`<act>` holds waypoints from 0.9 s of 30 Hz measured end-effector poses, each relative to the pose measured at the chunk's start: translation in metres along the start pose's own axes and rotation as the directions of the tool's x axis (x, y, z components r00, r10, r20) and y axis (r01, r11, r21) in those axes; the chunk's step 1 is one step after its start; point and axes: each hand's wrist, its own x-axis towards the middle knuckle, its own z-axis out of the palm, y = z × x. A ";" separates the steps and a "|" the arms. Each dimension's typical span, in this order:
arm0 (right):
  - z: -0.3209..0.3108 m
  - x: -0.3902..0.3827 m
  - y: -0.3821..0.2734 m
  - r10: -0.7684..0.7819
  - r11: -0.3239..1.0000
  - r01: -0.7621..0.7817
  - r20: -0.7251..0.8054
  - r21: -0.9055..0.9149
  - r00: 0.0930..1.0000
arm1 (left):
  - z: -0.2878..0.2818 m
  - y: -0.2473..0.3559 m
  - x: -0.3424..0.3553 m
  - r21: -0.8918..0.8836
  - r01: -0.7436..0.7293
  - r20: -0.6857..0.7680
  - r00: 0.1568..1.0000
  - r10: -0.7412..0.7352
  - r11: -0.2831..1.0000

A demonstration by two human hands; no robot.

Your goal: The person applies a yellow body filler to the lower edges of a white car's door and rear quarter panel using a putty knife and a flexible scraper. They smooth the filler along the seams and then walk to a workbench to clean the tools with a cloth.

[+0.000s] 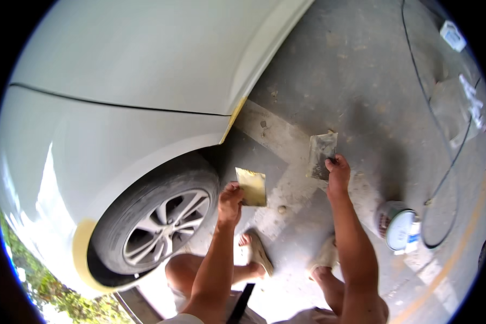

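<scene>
My left hand (230, 203) is closed on the left edge of a flat putty spreader (254, 188), pale yellow, with thicker yellow stuff along its top edge. My right hand (338, 171) pinches a grey, smeared flat scraper plate (322, 149) between thumb and fingers. Both plates are held up off the floor and apart from each other. Left of my left hand is the wheel (167, 229) of a white car (129, 59). Yellow putty (232, 121) covers the car's lower edge beyond the wheel. Another yellowish patch (82, 251) lies on the wheel arch nearer me.
A round can (398, 225) stands right of my right forearm. A dark hose (452, 167) curves along the floor at the right. Beyond it lie crumpled white material (471, 100) and a white container (452, 36). My sandalled feet (256, 251) are below my hands.
</scene>
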 end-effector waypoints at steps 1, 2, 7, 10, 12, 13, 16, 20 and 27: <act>-0.002 -0.016 -0.025 0.026 0.999 -0.025 -0.024 0.025 0.999 | 0.017 0.011 -0.030 -0.053 0.109 0.012 0.994 -0.109 0.993; -0.006 -0.035 -0.050 0.057 0.997 -0.054 -0.049 0.047 0.997 | 0.031 0.026 -0.062 -0.095 0.221 0.034 0.975 -0.219 0.971; -0.019 -0.163 -0.178 0.207 0.971 -0.208 0.021 0.117 0.978 | 0.096 0.185 -0.217 -0.238 0.453 0.089 0.891 -0.445 0.859; -0.020 -0.255 -0.268 0.294 0.934 -0.326 0.205 0.145 0.933 | 0.109 0.282 -0.308 -0.313 0.365 0.087 0.931 -0.356 0.877; -0.023 -0.310 -0.330 0.332 0.918 -0.380 0.312 0.109 0.890 | 0.103 0.296 -0.356 -0.269 0.169 0.088 0.985 -0.151 0.948; -0.025 -0.336 -0.358 0.347 0.915 -0.397 0.356 0.074 0.868 | 0.103 0.308 -0.379 -0.262 0.084 0.079 0.995 -0.066 0.961; -0.023 -0.391 -0.437 0.304 0.945 -0.326 0.438 -0.025 0.846 | 0.120 0.406 -0.437 -0.436 0.080 0.133 0.991 -0.023 0.897; -0.009 -0.478 -0.476 0.240 0.970 -0.210 0.566 -0.119 0.789 | 0.088 0.424 -0.532 -0.487 -0.100 0.034 0.991 0.133 0.867; 0.010 -0.641 -0.429 0.258 0.966 -0.203 0.624 -0.159 0.737 | 0.019 0.386 -0.681 -0.707 -0.216 -0.199 0.974 0.104 0.673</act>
